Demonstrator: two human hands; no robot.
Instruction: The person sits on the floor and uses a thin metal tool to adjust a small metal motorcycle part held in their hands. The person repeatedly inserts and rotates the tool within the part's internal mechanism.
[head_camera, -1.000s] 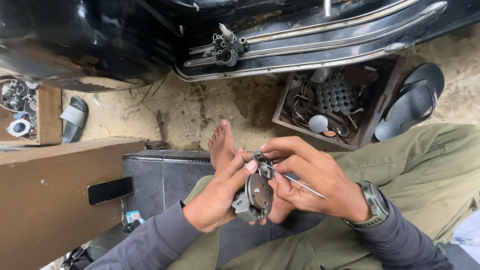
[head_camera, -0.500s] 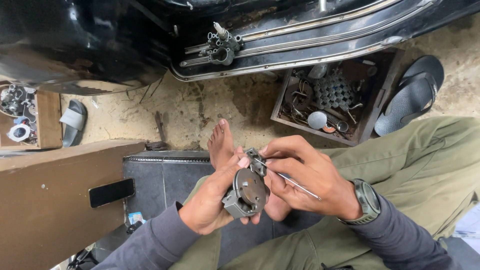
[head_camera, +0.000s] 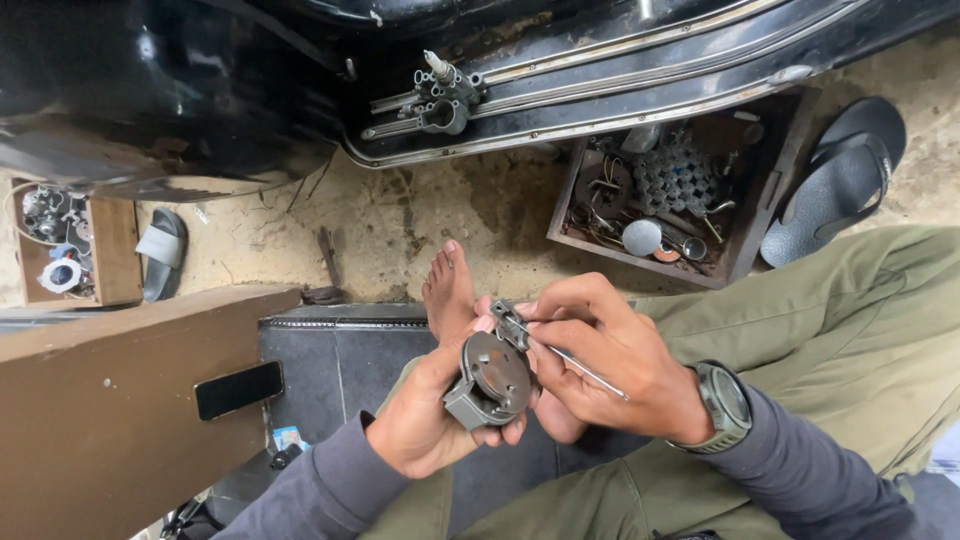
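Resting in the cupped left hand (head_camera: 425, 425), a round grey metal part (head_camera: 492, 378) with a small boxy lug at its lower edge sits over the person's lap, the fingers closed around its rim and back. Just beside it, touching its upper edge, the right hand (head_camera: 610, 375) pinches a thin metal tool (head_camera: 580, 368) whose shaft slants out between the fingers toward the wrist; a dark wristwatch (head_camera: 725, 405) sits on that arm. One bare foot (head_camera: 448, 295) pokes up just beyond the hands, resting on a black ribbed mat (head_camera: 340, 365). Left of the left hand lies a brown wooden plank (head_camera: 110, 410) with one black phone (head_camera: 238, 389) flat on it. The ground farther out is bare, sandy, stained concrete (head_camera: 400, 215). Beyond the right hand stands an open wooden tray (head_camera: 745, 255) crowded with small metal pieces too jumbled to count, and past it one dark sandal (head_camera: 835, 180). A second, smaller wooden box (head_camera: 105, 250) of parts stands far to the left, with one grey sandal (head_camera: 162, 250) beside it. Across the far side runs the black body of a vehicle (head_camera: 200, 90), a metal fitting (head_camera: 440, 95) jutting from its lower trim. Olive trouser legs fill the near right corner.
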